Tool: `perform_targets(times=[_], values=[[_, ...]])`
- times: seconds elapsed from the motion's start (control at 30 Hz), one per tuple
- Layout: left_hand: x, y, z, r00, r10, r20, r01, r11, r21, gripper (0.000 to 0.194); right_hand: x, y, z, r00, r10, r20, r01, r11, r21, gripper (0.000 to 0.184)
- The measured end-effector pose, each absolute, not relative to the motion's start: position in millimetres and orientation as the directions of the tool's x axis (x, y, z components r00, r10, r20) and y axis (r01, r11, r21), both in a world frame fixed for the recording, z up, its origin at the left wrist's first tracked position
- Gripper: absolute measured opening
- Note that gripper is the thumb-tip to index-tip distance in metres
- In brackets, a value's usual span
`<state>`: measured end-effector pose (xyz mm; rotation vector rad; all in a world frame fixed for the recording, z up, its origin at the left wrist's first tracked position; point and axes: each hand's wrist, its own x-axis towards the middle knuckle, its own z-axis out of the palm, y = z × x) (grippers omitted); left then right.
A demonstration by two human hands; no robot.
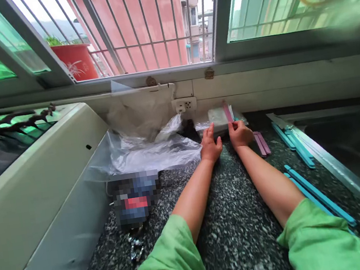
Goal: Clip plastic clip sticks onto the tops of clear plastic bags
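Both my hands reach to the back of the counter, at a clear plastic bag (219, 115) with pale contents. My left hand (210, 144) has its fingers apart at the bag's front left edge and holds nothing. My right hand (241, 134) is closed in a pinch at the lower end of a pink strip (227, 112), which stands against the bag. Its fingertips are partly hidden. Just right of this hand lie two short pink sticks (261, 144), side by side.
Crumpled clear plastic sheeting (156, 154) lies left of my hands. Long turquoise sticks (320, 195) rest on the speckled counter (235, 230) near the sink (353, 140). A blurred blue and red item (137, 200) is front left. A socket (184, 105) is on the wall.
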<state>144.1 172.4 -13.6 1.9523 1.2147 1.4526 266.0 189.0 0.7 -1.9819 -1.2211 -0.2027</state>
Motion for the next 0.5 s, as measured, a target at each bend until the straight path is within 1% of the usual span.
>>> perform_targets(times=[0.1, 0.2, 0.23, 0.3, 0.37, 0.4, 0.43, 0.5], values=[[145.7, 178.8, -15.6, 0.05, 0.838, 0.544, 0.396, -0.516, 0.76, 0.058, 264.9, 194.6, 3.1, 0.537, 0.686, 0.491, 0.808, -0.25, -0.534, 0.034], [146.1, 179.0, -14.6, 0.029, 0.835, 0.549, 0.41, -0.511, 0.756, 0.05, 263.5, 193.8, 3.5, 0.547, 0.661, 0.514, 0.807, -0.253, -0.533, 0.037], [146.3, 176.4, -13.3, 0.039, 0.829, 0.558, 0.419, -0.52, 0.744, 0.047, 263.3, 192.4, 3.2, 0.544, 0.654, 0.526, 0.811, -0.25, -0.529, 0.036], [146.9, 165.5, -9.6, 0.122, 0.798, 0.591, 0.426, -0.579, 0.695, 0.04, 263.0, 188.4, 2.6, 0.514, 0.647, 0.563, 0.834, -0.223, -0.504, 0.034], [147.1, 147.7, -5.7, 0.244, 0.731, 0.637, 0.398, -0.675, 0.622, 0.037, 261.1, 183.9, 3.7, 0.446, 0.657, 0.608, 0.873, -0.17, -0.457, 0.031], [146.2, 137.3, -4.0, 0.278, 0.694, 0.664, 0.375, -0.715, 0.59, 0.036, 258.4, 182.0, 5.6, 0.396, 0.67, 0.628, 0.896, -0.131, -0.425, 0.029], [144.4, 127.1, -2.8, 0.274, 0.668, 0.691, 0.362, -0.738, 0.57, 0.037, 253.9, 180.7, 8.7, 0.331, 0.692, 0.642, 0.919, -0.081, -0.386, 0.028], [136.2, 109.9, -1.8, 0.171, 0.65, 0.74, 0.375, -0.738, 0.561, 0.041, 238.0, 179.9, 19.2, 0.156, 0.739, 0.656, 0.954, 0.06, -0.294, 0.026]])
